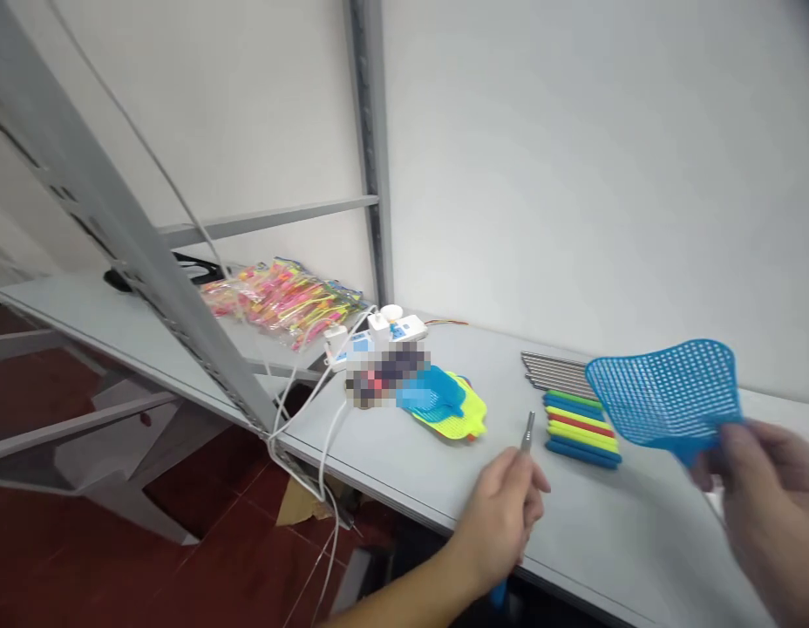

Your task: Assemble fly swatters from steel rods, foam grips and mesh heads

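My left hand [499,523] is closed around a slim metal shaft [528,433], its tip sticking up past my fingers and a blue end [499,595] showing below my fist. My right hand [771,497] is closed on the neck of a blue plastic fly swatter head [662,397], holding it up above the tabletop, mesh face tilted toward me.

Containers: clear plastic bags [287,301] sit at the far left, packed with pink and yellow pieces too small to identify. They rest on a grey table section [71,305] beyond a slanted grey metal post [149,288].

On the grey table [594,558], loose swatter heads lie in a pile, blue [434,392] on yellow [453,412], just beside a blurred patch [384,375]. Behind them is a white power strip [395,330], with white cables [319,436] dropping over the table edge. To my right, a row of coloured handles [581,429] lies next to a stack of metal rods [554,373], which sits near the wall [574,174].

Edges: my left wrist crosses the table's front edge, and the shaft's blue end hangs below it. The swatter head is up over the table, near the back edge and to the right of the handles.
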`<action>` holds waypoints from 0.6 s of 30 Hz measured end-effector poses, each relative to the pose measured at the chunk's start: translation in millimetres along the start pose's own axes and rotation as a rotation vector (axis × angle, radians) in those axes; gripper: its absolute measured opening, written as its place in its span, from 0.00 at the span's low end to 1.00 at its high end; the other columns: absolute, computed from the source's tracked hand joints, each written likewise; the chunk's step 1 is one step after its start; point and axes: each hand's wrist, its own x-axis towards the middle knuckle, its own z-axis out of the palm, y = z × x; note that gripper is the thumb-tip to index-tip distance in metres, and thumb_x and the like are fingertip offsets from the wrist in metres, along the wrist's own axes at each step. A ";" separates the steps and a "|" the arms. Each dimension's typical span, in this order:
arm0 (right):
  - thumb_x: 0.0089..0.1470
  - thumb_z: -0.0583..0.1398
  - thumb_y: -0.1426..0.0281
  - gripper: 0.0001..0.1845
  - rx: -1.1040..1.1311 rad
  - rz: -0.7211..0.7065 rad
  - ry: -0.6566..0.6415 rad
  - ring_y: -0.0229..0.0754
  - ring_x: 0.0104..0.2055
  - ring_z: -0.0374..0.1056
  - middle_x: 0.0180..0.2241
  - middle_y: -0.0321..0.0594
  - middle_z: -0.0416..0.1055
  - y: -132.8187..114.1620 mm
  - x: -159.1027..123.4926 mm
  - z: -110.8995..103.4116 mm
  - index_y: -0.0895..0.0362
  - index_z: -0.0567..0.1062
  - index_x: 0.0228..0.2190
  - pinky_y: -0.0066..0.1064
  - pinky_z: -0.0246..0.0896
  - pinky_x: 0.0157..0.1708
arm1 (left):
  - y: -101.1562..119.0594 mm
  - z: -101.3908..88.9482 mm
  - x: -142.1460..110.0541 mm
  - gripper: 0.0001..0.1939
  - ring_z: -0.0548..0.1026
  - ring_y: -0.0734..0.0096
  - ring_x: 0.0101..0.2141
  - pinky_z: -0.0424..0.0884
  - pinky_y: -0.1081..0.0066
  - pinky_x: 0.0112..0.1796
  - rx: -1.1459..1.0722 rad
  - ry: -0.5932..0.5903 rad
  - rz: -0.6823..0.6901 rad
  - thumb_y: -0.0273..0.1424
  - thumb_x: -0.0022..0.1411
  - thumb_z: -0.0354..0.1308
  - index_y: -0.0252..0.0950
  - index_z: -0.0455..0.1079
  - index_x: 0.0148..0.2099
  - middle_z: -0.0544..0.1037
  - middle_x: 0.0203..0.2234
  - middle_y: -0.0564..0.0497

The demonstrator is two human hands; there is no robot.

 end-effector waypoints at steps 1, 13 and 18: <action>0.53 0.62 0.56 0.13 0.004 0.138 -0.005 0.44 0.27 0.65 0.23 0.35 0.69 5.5 -7.9 -4.6 0.52 0.72 0.34 0.36 0.59 0.30 | -3.8 14.2 10.8 0.21 0.50 0.84 0.11 0.49 0.78 0.13 0.039 -0.048 -0.026 0.51 0.68 0.42 0.38 0.59 0.36 0.56 0.18 0.63; 0.57 0.60 0.60 0.17 0.818 0.548 -0.211 0.30 0.16 0.47 0.16 0.30 0.57 54.8 -35.9 -34.7 0.56 0.67 0.22 0.25 0.42 0.15 | -14.1 58.0 37.5 0.20 0.57 0.78 0.22 0.54 0.75 0.24 0.362 -0.378 -0.074 0.45 0.70 0.45 0.36 0.61 0.32 0.63 0.20 0.57; 0.57 0.60 0.54 0.23 0.735 0.607 -0.207 0.28 0.16 0.39 0.13 0.27 0.47 57.9 -34.2 -32.9 0.59 0.69 0.21 0.27 0.33 0.17 | -16.5 65.1 33.2 0.18 0.62 0.73 0.27 0.59 0.72 0.31 0.564 -0.336 -0.025 0.43 0.73 0.39 0.41 0.57 0.58 0.66 0.25 0.58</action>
